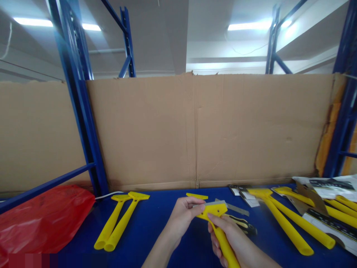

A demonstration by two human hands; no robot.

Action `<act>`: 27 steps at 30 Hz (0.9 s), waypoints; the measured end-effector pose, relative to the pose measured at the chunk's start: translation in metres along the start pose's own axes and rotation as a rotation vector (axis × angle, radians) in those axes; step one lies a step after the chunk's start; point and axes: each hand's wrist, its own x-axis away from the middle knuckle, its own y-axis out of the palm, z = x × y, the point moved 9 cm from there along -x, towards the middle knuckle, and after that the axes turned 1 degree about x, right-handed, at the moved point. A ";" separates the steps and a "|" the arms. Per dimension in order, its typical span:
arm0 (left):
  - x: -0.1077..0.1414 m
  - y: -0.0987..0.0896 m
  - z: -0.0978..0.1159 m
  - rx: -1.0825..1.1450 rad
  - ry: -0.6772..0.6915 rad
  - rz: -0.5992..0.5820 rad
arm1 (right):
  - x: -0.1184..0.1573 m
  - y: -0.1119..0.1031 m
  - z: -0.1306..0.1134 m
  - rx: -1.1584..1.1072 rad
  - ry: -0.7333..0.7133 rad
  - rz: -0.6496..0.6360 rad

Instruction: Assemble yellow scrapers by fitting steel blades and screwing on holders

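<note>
A yellow scraper (221,232) with a wide flat head is held over the blue table. My right hand (227,232) is wrapped round its handle, thumb near the head. At the head's left end, my left hand (182,217) pinches a thin grey metal blade (206,204) lying along the top edge. A small yellow strip (197,195) rests on the table just behind my left hand. Behind and right of the scraper head lies another grey metal blade (238,209), beside a black and yellow tool (242,224) partly hidden by my right hand.
Two yellow scrapers (125,219) lie on the blue table (156,219) at the left, near a red plastic bag (47,219). More yellow scrapers (291,225) and packets (331,227) crowd the right side. A cardboard panel (145,134) and blue rack posts (80,111) stand behind.
</note>
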 end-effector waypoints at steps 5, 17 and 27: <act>0.000 0.002 0.003 -0.012 0.030 -0.027 | 0.004 0.003 -0.002 -0.006 0.017 0.001; 0.003 0.008 -0.002 0.106 -0.034 -0.096 | -0.002 0.003 -0.002 -0.062 -0.024 -0.061; -0.002 0.004 -0.008 0.092 -0.049 -0.127 | -0.006 0.000 0.002 -0.042 -0.021 -0.064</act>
